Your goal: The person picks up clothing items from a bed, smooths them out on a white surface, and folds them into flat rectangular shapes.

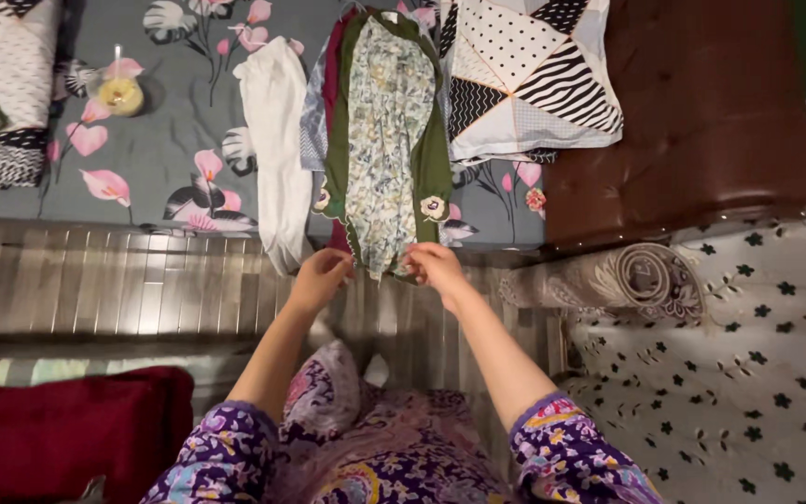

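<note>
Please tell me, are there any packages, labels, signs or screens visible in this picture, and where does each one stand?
None can be seen: no package, label, sign or screen.
The left hand and right hand grip only the lower edge of a pale floral garment lying on the grey flowered bedsheet.
A small yellow round thing lies on the sheet at upper left; it is too blurred to identify.

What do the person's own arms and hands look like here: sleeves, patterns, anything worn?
Both forearms are bare below short purple sleeves with a busy multicoloured floral and paisley print; the left sleeve and right sleeve match the garment over the lap. No rings, bangles or watch can be made out on the left hand or right hand.
</note>
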